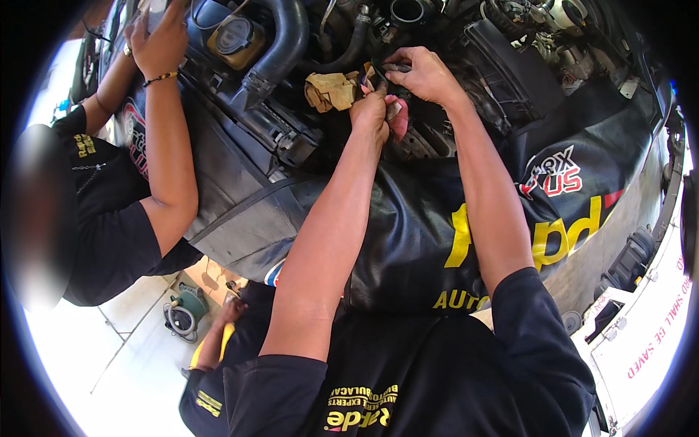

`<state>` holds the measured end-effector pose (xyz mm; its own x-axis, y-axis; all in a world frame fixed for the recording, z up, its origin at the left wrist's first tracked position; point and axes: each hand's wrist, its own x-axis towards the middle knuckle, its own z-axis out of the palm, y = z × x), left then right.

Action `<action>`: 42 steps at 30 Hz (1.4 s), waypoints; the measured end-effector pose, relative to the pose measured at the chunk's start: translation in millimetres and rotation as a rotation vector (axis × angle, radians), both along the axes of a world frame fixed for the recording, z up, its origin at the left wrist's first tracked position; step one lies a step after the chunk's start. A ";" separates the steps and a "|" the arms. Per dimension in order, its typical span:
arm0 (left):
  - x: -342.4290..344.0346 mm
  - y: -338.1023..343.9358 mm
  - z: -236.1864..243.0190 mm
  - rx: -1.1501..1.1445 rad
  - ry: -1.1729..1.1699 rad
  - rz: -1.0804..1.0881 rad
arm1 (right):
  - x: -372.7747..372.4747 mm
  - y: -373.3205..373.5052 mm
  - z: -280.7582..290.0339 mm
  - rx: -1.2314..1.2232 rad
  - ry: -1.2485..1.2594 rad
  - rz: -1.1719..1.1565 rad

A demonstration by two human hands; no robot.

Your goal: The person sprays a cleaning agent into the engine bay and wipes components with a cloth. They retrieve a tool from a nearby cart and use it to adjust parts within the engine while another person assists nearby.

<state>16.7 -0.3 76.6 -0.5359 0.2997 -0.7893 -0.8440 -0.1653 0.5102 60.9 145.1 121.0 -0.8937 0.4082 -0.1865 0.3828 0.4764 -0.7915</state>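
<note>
My left hand [370, 115] is closed in the engine bay around a crumpled pinkish-red rag [398, 120], which sticks out on its right side. Just left of its fingers lies a wad of crumpled brown paper [330, 92]; whether the hand also grips it, I cannot tell. Close by on the right, my right hand [428, 76] has thumb and fingers pinched together near the left fingertips. Something small and dark shows at that pinch, too small to name. Below both hands, a metal engine part [416, 146] is partly covered.
A black cover [404, 233] drapes the car's front edge. A thick black hose [289, 47] and a capped reservoir [237, 38] stand left, a black housing [510, 76] right. A co-worker's arm [169, 124] reaches in from the left. Another person's hand [231, 309] shows lower left, near a green machine [189, 312].
</note>
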 end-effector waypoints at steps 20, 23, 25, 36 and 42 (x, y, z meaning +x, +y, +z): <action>-6.3 0.8 -7.3 0.011 -0.067 -0.019 | 3.0 5.7 -7.2 -0.055 0.102 -0.093; -1.2 4.2 -2.2 0.013 0.010 -0.037 | 3.5 -4.9 -12.1 0.116 0.110 -0.021; 0.3 3.8 -3.3 0.031 0.047 -0.014 | 0.7 -9.2 -11.0 0.121 0.096 -0.041; -5.5 2.3 -9.3 -0.001 0.034 -0.084 | -12.0 -6.1 -46.3 0.020 0.214 -0.449; -2.6 2.0 4.9 -0.013 0.015 -0.039 | -2.3 10.6 -24.6 -0.222 0.122 -0.148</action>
